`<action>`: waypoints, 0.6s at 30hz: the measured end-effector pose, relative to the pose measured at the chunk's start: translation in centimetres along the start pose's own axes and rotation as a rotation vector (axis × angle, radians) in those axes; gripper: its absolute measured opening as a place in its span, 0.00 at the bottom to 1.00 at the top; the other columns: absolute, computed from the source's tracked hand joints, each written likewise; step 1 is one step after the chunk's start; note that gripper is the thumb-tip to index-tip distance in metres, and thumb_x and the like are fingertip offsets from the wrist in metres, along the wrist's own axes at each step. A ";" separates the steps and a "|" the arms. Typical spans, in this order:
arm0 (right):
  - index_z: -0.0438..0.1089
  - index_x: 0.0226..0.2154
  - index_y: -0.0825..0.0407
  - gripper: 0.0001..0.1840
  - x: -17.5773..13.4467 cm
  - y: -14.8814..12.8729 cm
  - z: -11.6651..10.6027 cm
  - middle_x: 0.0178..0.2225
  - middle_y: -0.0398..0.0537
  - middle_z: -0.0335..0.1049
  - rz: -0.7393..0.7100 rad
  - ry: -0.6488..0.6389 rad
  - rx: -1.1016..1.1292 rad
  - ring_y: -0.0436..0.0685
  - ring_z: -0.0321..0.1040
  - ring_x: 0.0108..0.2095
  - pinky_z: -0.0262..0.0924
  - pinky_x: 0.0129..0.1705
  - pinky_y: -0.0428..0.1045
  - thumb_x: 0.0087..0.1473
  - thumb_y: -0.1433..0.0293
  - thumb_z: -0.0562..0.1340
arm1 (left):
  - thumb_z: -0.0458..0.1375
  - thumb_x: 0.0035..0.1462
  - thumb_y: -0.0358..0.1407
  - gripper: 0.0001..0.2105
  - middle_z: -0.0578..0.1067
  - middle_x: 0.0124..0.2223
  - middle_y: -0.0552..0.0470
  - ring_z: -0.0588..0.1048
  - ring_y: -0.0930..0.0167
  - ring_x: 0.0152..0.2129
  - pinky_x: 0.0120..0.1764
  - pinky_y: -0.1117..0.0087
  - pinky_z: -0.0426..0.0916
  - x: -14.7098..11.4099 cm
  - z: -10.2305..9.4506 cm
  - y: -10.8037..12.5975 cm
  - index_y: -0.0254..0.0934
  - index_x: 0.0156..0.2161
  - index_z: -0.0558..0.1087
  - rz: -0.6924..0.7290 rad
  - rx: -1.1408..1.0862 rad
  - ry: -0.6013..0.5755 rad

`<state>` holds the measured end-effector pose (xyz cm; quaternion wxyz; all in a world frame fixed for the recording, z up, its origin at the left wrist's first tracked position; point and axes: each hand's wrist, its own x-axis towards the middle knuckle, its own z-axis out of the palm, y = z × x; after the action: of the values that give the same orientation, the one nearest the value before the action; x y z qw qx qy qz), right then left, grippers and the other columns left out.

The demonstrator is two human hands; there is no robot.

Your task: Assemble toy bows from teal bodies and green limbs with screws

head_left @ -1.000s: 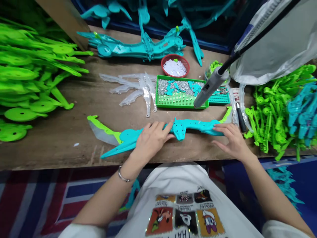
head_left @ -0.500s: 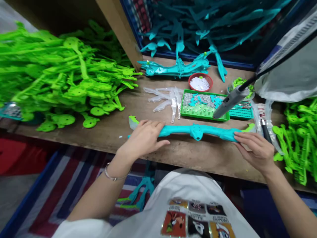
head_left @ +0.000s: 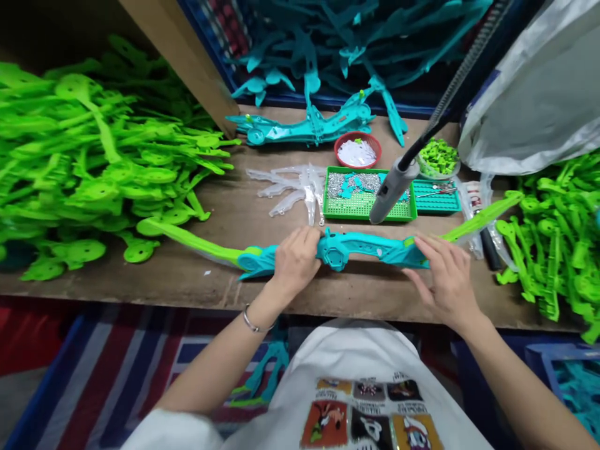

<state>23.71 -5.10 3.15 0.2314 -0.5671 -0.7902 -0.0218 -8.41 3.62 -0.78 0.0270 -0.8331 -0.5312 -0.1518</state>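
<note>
A toy bow (head_left: 359, 244) lies lengthwise along the front of the wooden bench, with a turquoise middle and a green limb spread out at each end. Wrapped around the turquoise part, just left of the hexagonal centre, is my left hand (head_left: 297, 257). My right hand (head_left: 445, 275) grips the bow near the joint with the right limb, fingers over the top and thumb in front. An electric screwdriver (head_left: 389, 190) hangs from a coiled cord behind the bow, above a green tray (head_left: 370, 212) of screws and small turquoise parts.
Green limb parts (head_left: 94, 175) are heaped at the left, more (head_left: 557, 250) at the right. Behind stand turquoise bow bodies (head_left: 304, 125), a red basket (head_left: 359, 164) of white pieces and a tub of green bits (head_left: 438, 157). Clear plastic pieces (head_left: 290, 187) lie left of the tray.
The bow has been turned over, showing its hexagonal side, and its green limbs now extend outward. My left hand moved toward its middle; my right hand shifted left. The view shifted slightly.
</note>
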 end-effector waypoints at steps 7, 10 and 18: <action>0.70 0.54 0.51 0.19 1.2 0.0 1.9 0.44 0.54 0.74 0.001 -0.173 -0.048 0.63 0.69 0.43 0.55 0.53 0.61 0.62 0.65 0.62 | 0.55 0.60 0.29 0.08 0.75 0.40 0.40 0.73 0.56 0.40 0.41 0.58 0.64 -0.8 -1.4 1.0 0.35 0.44 0.71 0.090 0.009 -0.074; 0.72 0.52 0.51 0.17 0.9 -0.1 1.7 0.43 0.55 0.73 0.002 -0.183 -0.043 0.63 0.67 0.41 0.55 0.45 0.58 0.64 0.63 0.61 | 0.63 0.60 0.40 0.28 0.74 0.53 0.38 0.72 0.55 0.50 0.50 0.55 0.64 -0.6 -3.1 2.1 0.33 0.61 0.63 0.144 -0.174 -0.140; 0.69 0.57 0.50 0.19 2.8 -1.5 2.7 0.48 0.54 0.75 -0.119 -0.195 0.202 0.61 0.70 0.46 0.60 0.49 0.57 0.66 0.63 0.59 | 0.55 0.68 0.46 0.15 0.80 0.49 0.47 0.77 0.65 0.45 0.47 0.63 0.67 0.3 -3.4 3.7 0.39 0.52 0.74 0.220 -0.409 -0.180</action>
<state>20.74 -2.34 2.16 0.2076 -0.4928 -0.8392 0.0992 -5.71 1.58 2.94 -0.1732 -0.8842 -0.3957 -0.1777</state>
